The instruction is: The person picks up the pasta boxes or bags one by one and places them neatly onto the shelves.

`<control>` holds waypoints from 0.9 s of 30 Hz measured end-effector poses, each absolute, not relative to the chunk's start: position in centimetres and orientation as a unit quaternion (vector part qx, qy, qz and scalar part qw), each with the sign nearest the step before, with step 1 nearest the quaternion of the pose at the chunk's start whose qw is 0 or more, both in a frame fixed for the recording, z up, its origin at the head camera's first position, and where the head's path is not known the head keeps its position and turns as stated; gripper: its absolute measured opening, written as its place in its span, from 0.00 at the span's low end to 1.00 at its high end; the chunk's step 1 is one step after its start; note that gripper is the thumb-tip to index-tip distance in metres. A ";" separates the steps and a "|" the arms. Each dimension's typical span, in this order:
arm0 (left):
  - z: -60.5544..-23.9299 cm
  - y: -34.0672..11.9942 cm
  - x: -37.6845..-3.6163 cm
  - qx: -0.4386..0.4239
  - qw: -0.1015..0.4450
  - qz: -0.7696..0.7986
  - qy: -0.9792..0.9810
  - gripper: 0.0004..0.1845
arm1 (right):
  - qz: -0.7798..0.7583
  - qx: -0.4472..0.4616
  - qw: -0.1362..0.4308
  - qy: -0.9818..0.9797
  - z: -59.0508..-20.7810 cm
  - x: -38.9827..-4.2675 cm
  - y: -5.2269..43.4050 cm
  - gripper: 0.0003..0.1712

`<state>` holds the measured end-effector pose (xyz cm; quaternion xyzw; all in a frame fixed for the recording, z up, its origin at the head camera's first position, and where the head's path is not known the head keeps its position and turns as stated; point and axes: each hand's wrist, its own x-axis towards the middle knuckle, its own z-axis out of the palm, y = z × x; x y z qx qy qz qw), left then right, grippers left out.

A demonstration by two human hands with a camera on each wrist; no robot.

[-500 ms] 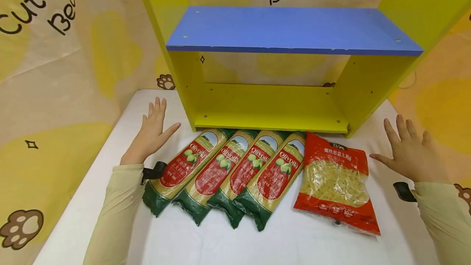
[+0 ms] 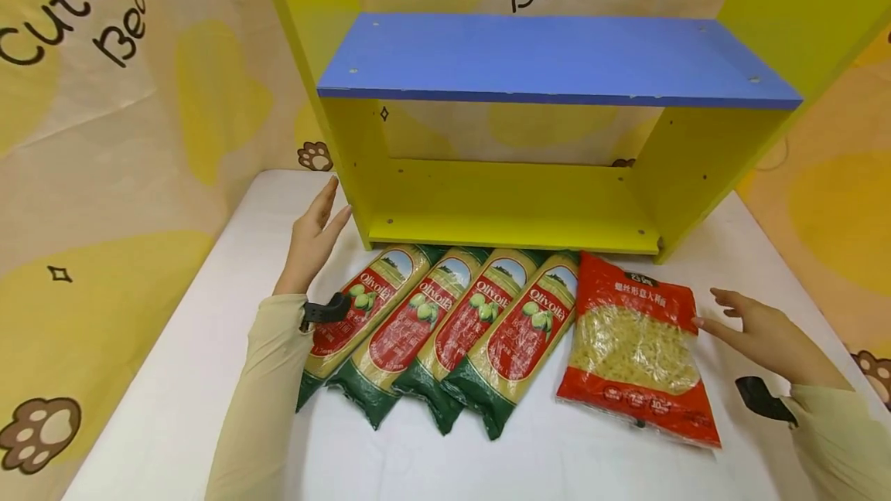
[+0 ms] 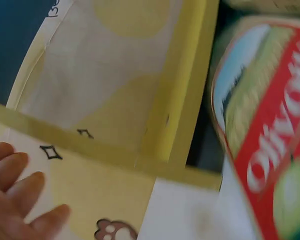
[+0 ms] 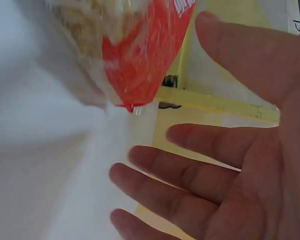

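At the right of the head view, our right hand (image 2: pixel 762 335) hovers with fingers spread and relaxed, holding nothing, its fingertips just beside the right edge of the red fusilli bag (image 2: pixel 635 346). That bag lies flat on the white surface (image 2: pixel 174 377), its long axis running from near us toward the yellow shelf (image 2: pixel 515 199), so it sits directly to the left of this hand, which is the nearer one. Its film is clear and crinkly over pale spiral pasta, with red bands at both ends.

At centre left, our left hand (image 2: pixel 313 234) stands edge-on, fingers straight and together, near the shelf's left wall and just beside the first of four Olivoila spaghetti packs (image 2: pixel 445 323). These long, slim, glossy packs slant side by side, overlapping slightly, below the blue board (image 2: pixel 557 56).
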<state>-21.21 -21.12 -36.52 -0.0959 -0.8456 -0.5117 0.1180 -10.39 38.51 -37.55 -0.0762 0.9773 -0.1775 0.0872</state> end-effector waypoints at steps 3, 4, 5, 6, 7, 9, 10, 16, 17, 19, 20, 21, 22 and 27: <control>-36.6 -20.1 -21.8 -0.083 0.153 -0.580 -0.795 0.29 | -0.195 -0.073 0.091 0.974 -37.8 -9.8 38.1 0.35; -36.6 -19.8 -22.0 -0.077 0.163 -0.607 -0.774 0.28 | -0.200 -0.070 0.095 0.973 -37.8 -9.7 38.0 0.34; -36.5 -19.5 -22.1 -0.071 0.170 -0.633 -0.751 0.27 | -0.206 -0.067 0.100 0.971 -37.9 -9.5 38.0 0.33; -36.5 -19.2 -22.3 -0.065 0.176 -0.657 -0.731 0.27 | -0.211 -0.063 0.106 0.970 -38.0 -9.4 37.9 0.32; -36.4 -18.9 -22.4 -0.058 0.183 -0.675 -0.713 0.26 | -0.218 -0.059 0.112 0.968 -38.0 -9.2 37.8 0.31; -36.2 -18.4 -22.6 -0.045 0.198 -0.696 -0.689 0.26 | -0.236 -0.051 0.130 0.962 -38.1 -9.1 37.7 0.31; -36.1 -18.2 -22.7 -0.041 0.205 -0.699 -0.683 0.25 | -0.246 -0.044 0.142 0.958 -38.1 -9.0 37.6 0.31; -35.5 -17.8 -23.5 -0.052 0.229 -0.691 -0.684 0.26 | -0.353 0.016 0.222 0.909 -38.6 -9.0 37.5 0.36; -35.5 -17.8 -23.7 -0.056 0.227 -0.691 -0.684 0.27 | -0.374 0.026 0.232 0.898 -38.8 -9.1 37.5 0.37; -35.4 -17.7 -24.0 -0.061 0.221 -0.691 -0.686 0.28 | -0.404 0.050 0.246 0.880 -39.1 -9.2 37.4 0.40; -35.4 -17.7 -24.1 -0.061 0.218 -0.690 -0.687 0.28 | -0.415 0.063 0.253 0.872 -39.2 -9.2 37.2 0.41; -35.3 -17.7 -24.2 -0.062 0.215 -0.690 -0.689 0.29 | -0.426 0.073 0.259 0.864 -39.4 -9.2 37.1 0.42; -35.3 -17.6 -24.3 -0.062 0.213 -0.689 -0.691 0.29 | -0.437 0.081 0.264 0.856 -39.5 -9.2 37.0 0.42; -35.4 -17.4 -24.5 -0.053 0.212 -0.674 -0.706 0.27 | -0.470 0.090 0.273 0.835 -40.1 -8.8 36.2 0.42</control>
